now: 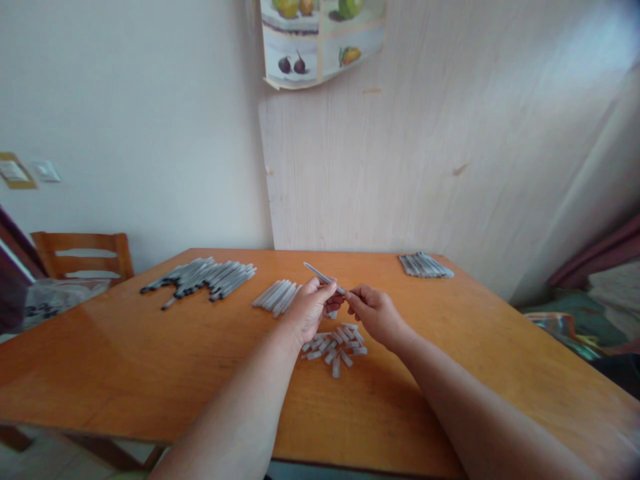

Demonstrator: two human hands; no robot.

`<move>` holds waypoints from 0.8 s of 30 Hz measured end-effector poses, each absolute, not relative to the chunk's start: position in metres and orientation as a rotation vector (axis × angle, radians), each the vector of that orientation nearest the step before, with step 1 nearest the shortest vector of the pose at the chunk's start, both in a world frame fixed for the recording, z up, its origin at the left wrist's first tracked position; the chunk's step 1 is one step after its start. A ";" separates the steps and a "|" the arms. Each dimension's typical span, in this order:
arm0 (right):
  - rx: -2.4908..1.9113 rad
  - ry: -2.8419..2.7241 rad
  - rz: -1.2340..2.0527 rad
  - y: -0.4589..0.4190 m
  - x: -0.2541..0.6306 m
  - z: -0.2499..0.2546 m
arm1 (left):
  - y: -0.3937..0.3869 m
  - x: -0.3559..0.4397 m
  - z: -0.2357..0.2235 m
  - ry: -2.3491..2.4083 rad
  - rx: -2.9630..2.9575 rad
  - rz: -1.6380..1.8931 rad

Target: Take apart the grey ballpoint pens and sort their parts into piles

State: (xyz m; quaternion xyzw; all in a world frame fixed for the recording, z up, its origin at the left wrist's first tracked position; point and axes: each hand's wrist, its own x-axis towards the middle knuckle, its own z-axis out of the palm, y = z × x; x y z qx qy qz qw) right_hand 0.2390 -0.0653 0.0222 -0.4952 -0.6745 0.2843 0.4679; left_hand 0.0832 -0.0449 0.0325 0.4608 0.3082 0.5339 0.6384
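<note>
My left hand (pixel 311 308) is closed around a thin grey pen tube (pixel 320 274) that points up and to the left. My right hand (pixel 373 312) is pinched at the tube's near end; what its fingertips hold is too small to make out. Both hands hover over the orange wooden table (pixel 150 353). Just below them lies a loose heap of several small grey caps (pixel 336 345). A small row of grey tubes (pixel 278 295) lies left of my left hand.
A long pile of dark-tipped grey pens (pixel 203 277) lies at the table's back left. Another bundle of grey tubes (pixel 425 265) sits at the back right corner. A wooden chair (pixel 83 253) stands left, beside a plastic bag (pixel 55 297).
</note>
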 end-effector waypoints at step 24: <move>-1.189 -1.762 0.418 -0.067 0.239 0.022 | -0.045 0.085 0.032 0.776 0.997 1.242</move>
